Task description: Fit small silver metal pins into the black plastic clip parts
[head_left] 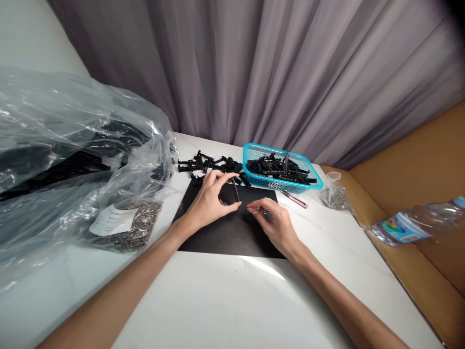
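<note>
Between the thumb and fingers of my left hand [212,198] is a slim black plastic part [236,190], held upright above the black mat [232,237]. To its right, my right hand [273,219] pinches a small thin metal piece [259,210], perhaps a wire spring; its exact shape is too small to make out. The two hands are a little apart, both over the mat. Behind them lies a loose pile of black plastic parts [207,163] on the white table.
A blue basket [283,186] holds many black parts. Beside it lie a pink-handled cutter [298,200] and a small bag of metal pieces [334,198]. At left are a labelled bag of metal pieces [145,224] and a large clear plastic bag [138,106]. A bottle [410,225] lies at right.
</note>
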